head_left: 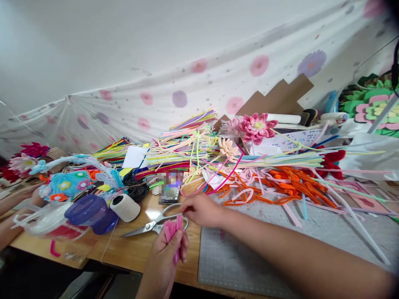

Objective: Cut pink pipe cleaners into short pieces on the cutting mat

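Observation:
A small bundle of pink fuzzy pipe cleaners (173,233) sits upright in my left hand (168,249), its fingers and thumb wrapped round it. Just above and to the right, my right hand (199,211) has its fingers curled closed at the upper handle loop of the scissors (150,226). These metal scissors lie on the wooden table with their blades pointing left, and the bundle partly hides their lower handle. Beyond my right hand lies a dark box-like item (170,194), partly blurred out. Left of it lies a white spool of thread (125,208).
A grey cutting mat (237,261) lies under my right forearm, with orange pipe cleaners (299,187) behind. Pipe cleaner bundles (181,149) pile along the wall. At left stand a purple container (85,214), a clear tub (46,220) and another person's arms (18,224).

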Tool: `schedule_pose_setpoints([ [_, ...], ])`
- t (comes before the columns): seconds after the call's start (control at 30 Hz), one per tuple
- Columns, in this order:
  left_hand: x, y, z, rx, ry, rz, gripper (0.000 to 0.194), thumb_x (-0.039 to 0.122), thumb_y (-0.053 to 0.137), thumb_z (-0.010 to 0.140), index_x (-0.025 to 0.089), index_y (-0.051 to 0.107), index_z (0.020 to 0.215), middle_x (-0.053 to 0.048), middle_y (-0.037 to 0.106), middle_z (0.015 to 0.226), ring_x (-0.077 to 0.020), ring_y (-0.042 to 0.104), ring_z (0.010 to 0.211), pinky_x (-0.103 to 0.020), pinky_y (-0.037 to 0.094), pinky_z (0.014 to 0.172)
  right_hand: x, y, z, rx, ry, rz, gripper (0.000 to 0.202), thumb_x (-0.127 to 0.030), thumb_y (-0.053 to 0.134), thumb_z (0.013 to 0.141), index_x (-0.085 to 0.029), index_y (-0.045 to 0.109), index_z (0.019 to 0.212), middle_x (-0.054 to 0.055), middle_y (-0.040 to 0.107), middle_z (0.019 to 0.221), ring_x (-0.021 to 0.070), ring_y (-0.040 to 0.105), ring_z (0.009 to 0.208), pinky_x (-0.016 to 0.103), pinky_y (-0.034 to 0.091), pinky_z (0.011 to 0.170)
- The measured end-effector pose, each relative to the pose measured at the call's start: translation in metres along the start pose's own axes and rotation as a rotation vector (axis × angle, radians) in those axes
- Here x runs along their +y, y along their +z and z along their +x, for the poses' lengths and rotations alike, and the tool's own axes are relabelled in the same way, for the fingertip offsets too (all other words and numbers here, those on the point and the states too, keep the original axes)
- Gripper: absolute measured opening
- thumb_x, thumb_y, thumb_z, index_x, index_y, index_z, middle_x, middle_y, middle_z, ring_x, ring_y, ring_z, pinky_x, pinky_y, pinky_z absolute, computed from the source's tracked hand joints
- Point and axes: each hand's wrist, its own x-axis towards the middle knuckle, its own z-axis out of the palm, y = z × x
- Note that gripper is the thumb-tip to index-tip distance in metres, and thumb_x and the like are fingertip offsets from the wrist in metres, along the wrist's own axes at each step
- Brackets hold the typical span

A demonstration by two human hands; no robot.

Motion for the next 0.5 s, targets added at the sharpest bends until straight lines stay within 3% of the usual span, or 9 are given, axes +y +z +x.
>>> schedule_pose_setpoints([
  [0.17, -0.003, 0.035, 0.009, -0.158, -0.100, 0.091, 0.036, 0.047, 0.071, 0.067, 0.015, 0.057, 0.074, 0.000, 0.061, 0.063, -0.0093, 0.049, 0.048, -0.022, 0.039, 0.045, 0.019, -0.025, -0.055, 0.046, 0.073, 0.423, 0.009, -0.021, 0.063, 0.078, -0.013, 0.065, 0.081, -0.001, 0.064, 0.067, 0.0128, 0.059, 0.059, 0.020, 0.047, 0.054],
  [0.3, -0.009, 0.057, 0.023, -0.196, -0.095, 0.247, 0.033, 0.048, 0.062, 0.074, 0.016, 0.056, 0.078, -0.003, 0.064, 0.067, -0.0124, 0.054, 0.050, -0.024, 0.041, 0.048, 0.034, -0.034, -0.079, 0.205, 0.156, 0.582, 0.026, -0.040, 0.064, 0.075, -0.017, 0.058, 0.065, -0.004, 0.054, 0.054, 0.0102, 0.050, 0.048, 0.020, 0.040, 0.046],
  [0.4, -0.010, 0.056, 0.040, -0.109, 0.082, 0.593, 0.023, 0.039, 0.058, 0.076, 0.017, 0.058, 0.082, -0.003, 0.065, 0.068, -0.0168, 0.057, 0.055, -0.029, 0.045, 0.054, 0.046, -0.049, -0.094, 0.274, 0.220, 0.655, 0.034, -0.048, 0.067, 0.072, -0.018, 0.055, 0.066, -0.004, 0.054, 0.053, 0.0103, 0.051, 0.046, 0.020, 0.041, 0.045],
  [0.5, -0.007, 0.044, 0.057, -0.044, 0.283, 0.857, 0.029, 0.026, 0.059, 0.073, 0.018, 0.059, 0.101, -0.008, 0.068, 0.096, -0.0243, 0.063, 0.087, -0.038, 0.047, 0.079, 0.054, -0.064, -0.109, 0.294, 0.267, 0.717, 0.037, -0.051, 0.068, 0.071, -0.017, 0.054, 0.068, -0.004, 0.055, 0.055, 0.0096, 0.051, 0.044, 0.020, 0.042, 0.045],
])
